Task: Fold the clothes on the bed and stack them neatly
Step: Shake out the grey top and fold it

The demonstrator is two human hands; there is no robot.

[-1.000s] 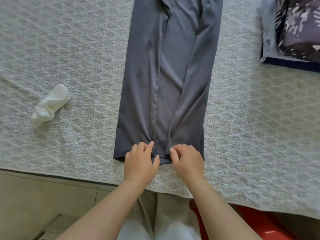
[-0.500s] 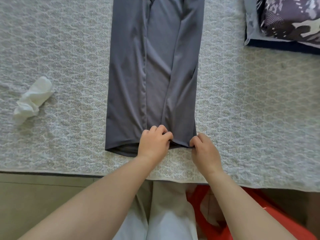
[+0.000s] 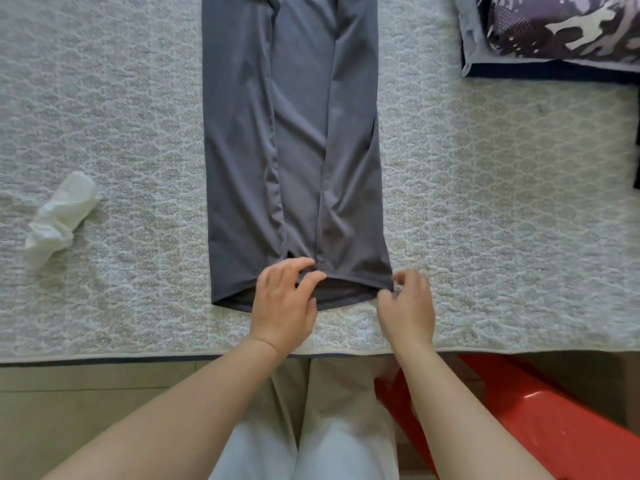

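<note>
Grey trousers [image 3: 294,133] lie flat and lengthwise on the bed [image 3: 502,202], legs together, with the hem at the near edge. My left hand [image 3: 284,303] is at the middle of the hem and pinches its top layer between thumb and fingers. At the hem's right corner, my right hand [image 3: 407,306] pinches the fabric with curled fingers; it is slightly blurred. The top of the trousers runs out of view at the far side.
A crumpled white sock [image 3: 59,216] lies on the bed to the left. A folded stack topped by a camouflage-patterned garment [image 3: 561,26] sits at the far right. A red plastic stool [image 3: 536,420] stands on the floor by my right leg.
My right hand has slid from the middle of the hem out to its right corner. My left hand has stayed near the middle, and its fingers have spread a little.
</note>
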